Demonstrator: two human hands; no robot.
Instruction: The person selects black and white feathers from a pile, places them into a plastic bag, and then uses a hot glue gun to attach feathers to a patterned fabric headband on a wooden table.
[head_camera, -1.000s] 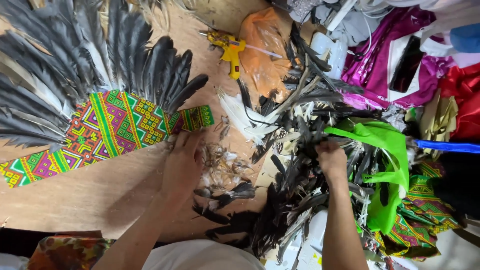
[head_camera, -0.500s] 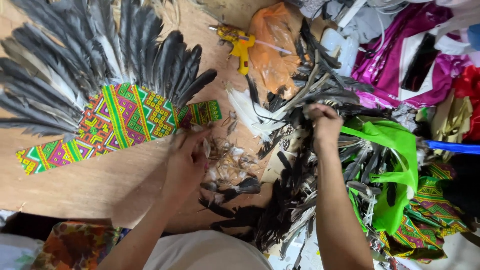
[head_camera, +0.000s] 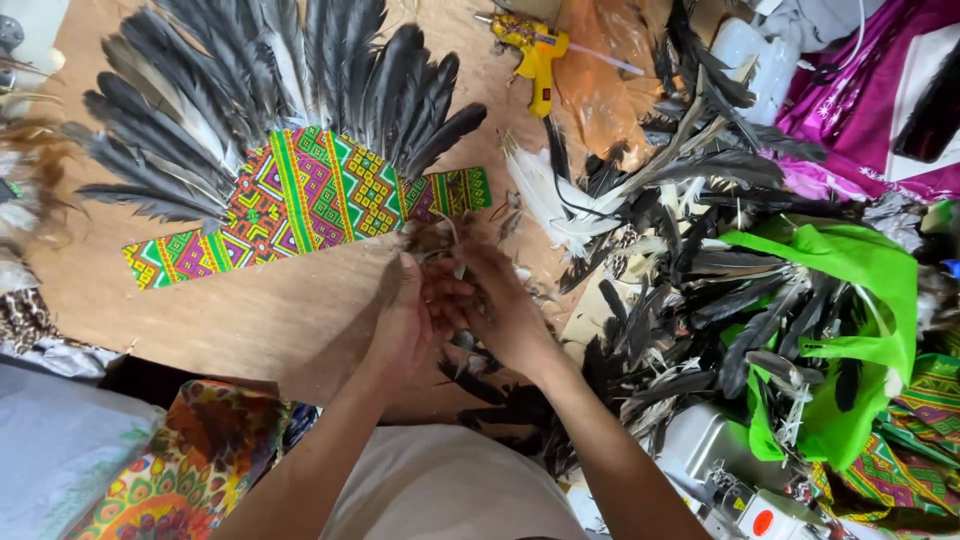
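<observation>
Hands meet over the tabletop (head_camera: 250, 330): left hand (head_camera: 405, 320) and right hand (head_camera: 505, 315) pinch small brown feathers (head_camera: 440, 240) between curled fingers, just below the patterned feather headdress (head_camera: 300, 190).

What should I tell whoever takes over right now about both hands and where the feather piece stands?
Left hand and right hand are together over the wooden board, fingers closed on a small tuft of brown feathers; which hand has the real grip on it is hard to tell.
The patterned fabric band lies flat, with dark feathers fanned above most of it. Its right end has no feathers.
The yellow glue gun lies beyond, untouched. Loose black and white feathers are piled to the right, by the green bag.
</observation>
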